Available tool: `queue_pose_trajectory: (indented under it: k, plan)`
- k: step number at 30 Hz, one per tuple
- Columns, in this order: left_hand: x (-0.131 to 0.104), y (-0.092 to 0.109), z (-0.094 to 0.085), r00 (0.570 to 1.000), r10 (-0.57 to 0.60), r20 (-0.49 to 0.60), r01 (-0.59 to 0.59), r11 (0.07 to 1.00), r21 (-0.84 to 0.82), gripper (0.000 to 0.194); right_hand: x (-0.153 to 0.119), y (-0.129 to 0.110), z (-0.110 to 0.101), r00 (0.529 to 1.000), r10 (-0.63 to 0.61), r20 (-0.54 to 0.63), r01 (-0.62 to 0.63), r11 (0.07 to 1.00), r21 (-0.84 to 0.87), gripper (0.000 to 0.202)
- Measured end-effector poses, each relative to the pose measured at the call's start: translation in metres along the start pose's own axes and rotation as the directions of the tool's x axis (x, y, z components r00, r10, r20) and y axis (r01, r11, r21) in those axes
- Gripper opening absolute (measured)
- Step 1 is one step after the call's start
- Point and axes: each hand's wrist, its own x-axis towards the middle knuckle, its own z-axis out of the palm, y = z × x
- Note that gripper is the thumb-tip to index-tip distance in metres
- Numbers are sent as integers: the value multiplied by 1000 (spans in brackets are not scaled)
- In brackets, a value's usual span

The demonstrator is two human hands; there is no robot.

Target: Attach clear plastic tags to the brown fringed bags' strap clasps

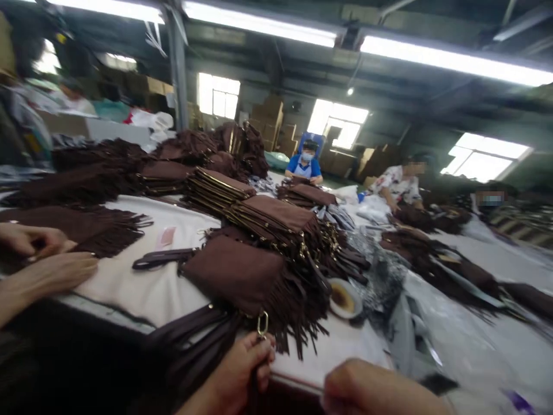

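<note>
My left hand (pixel 242 369) is closed on a dark brown strap, just below its gold-coloured clasp (pixel 262 324). Right above it, a brown fringed bag (pixel 235 271) lies on the table with its fringe hanging to the right. More dark straps (pixel 194 340) trail over the front edge, left of this hand. My right hand (pixel 367 386) is at the bottom of the view, blurred, its fingers curled in. Its fingertips are partly cut off, and what they hold, if anything, is hidden. Behind the bag rises a stack of similar zipped bags (pixel 276 213).
At the left, a co-worker's hands (pixel 47 259) rest by another fringed piece (pixel 78 225). A small dish with brown residue (pixel 344 298) stands right of the fringe, beside crumpled silvery wrapping (pixel 380 271). Heaps of brown bags (pixel 194 150) cover the back. Other people sit across the table.
</note>
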Motion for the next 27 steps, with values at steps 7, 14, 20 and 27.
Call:
queue_pose_trajectory:
  k: [7, 14, 20, 27]
  plan:
    - [6, -20, -28, 972, -6, 233, 2, 1000, 19, 37, 74, -41, 12, 969, -243, 33, 226, 937, 267, 23]
    - [2, -24, -28, 984, 16, 175, -37, 993, 113, 36, 103, -24, 32, 948, 99, -302, 61, 875, 480, 16]
    - [7, -29, -24, 996, 45, 77, -50, 996, 74, 33, 90, -18, 73, 875, 379, -303, 68, 522, 850, 48]
    - [0, -29, -13, 999, 52, 13, -54, 959, 278, 33, 86, -24, 89, 845, 410, -343, 82, 534, 842, 38]
